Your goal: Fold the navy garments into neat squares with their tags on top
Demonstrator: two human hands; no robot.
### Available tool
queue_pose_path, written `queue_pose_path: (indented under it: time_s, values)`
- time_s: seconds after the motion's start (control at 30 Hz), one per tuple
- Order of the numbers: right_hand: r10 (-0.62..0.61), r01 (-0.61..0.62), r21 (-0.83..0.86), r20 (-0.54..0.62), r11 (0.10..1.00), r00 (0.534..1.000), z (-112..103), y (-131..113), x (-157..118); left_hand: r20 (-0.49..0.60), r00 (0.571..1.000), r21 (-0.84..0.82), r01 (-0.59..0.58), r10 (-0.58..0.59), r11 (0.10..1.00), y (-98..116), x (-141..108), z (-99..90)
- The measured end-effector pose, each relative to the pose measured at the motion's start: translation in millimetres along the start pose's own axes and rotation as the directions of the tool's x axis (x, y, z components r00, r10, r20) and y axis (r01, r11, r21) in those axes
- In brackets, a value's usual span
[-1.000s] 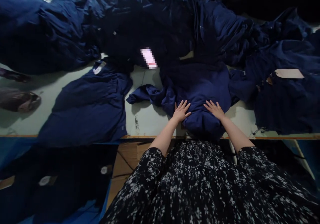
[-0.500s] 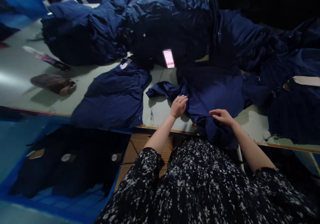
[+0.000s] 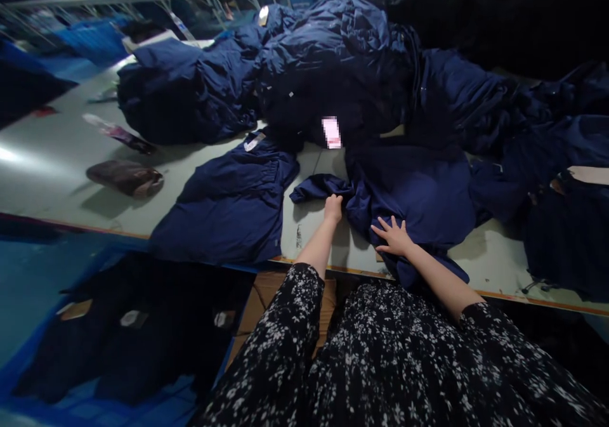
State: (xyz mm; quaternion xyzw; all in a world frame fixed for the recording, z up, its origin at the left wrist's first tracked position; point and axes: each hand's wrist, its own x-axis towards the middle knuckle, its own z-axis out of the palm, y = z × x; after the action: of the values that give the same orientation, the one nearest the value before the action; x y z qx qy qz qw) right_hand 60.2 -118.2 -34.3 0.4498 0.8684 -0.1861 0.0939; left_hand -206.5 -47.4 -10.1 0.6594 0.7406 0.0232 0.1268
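left hand [image 3: 333,207] grips sleeve [image 3: 316,188], right hand [image 3: 394,236] splayed on garment [image 3: 419,192]; tagged clothing [image 3: 228,202], brown bundle [image 3: 124,177] lie leftward.

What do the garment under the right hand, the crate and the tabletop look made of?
Garment: woven fabric, probably matte; soft creases. Crate: likely blue plastic, slight sheen. Tabletop: pale, smooth, semi-gloss; glare at left, core material unclear.

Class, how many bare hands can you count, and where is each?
2: the left hand is curled at the navy sleeve; the right hand lies spread on the same garment.
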Motion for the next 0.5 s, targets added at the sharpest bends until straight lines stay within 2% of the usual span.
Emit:
queue_pose_path:
  time_s: [0.07,0.13,0.2,0.27,0.33,0.4,0.43,0.5]
  values:
    - [0.019,-0.02,-0.031,-0.022,0.999,1.0,2.2,-0.6,-0.5,-0.046,0.997,-0.003,-0.057,0.057,0.998,-13.4,5.7,-17.7]
    - [0.046,-0.047,-0.027,-0.062,0.999,0.997,2.9,3.9,-3.9,-0.16,0.983,0.006,-0.086,0.086,0.996,-37.1,9.2,-40.2]
    - [0.078,-0.08,-0.014,-0.097,0.997,0.992,1.5,9.7,-9.1,-0.295,0.955,0.009,-0.019,0.02,1.0,-63.7,10.6,-60.3]
    - [0.101,-0.103,-0.009,-0.114,0.995,0.988,-2.7,12.7,-13.7,-0.335,0.938,-0.028,0.078,-0.083,0.997,-83.9,9.3,-70.1]
    - [0.096,-0.099,-0.019,-0.143,0.995,0.985,-10.4,9.9,-14.6,-0.317,0.934,-0.107,0.139,-0.166,0.985,-92.3,4.5,-64.9]
    - [0.051,-0.059,-0.035,-0.197,0.998,0.979,-20.2,0.5,-10.1,-0.324,0.906,-0.237,0.2,-0.271,0.951,-89.8,-4.1,-46.6]
    - [0.021,-0.031,-0.043,-0.219,0.999,0.975,-25.1,-6.5,-5.8,-0.32,0.88,-0.332,0.243,-0.352,0.911,-85.7,-9.4,-34.3]
    - [-0.045,0.031,-0.061,-0.231,0.998,0.972,-32.8,-23.3,5.9,-0.24,0.827,-0.522,0.331,-0.508,0.786,-74.9,-20.0,-8.4]
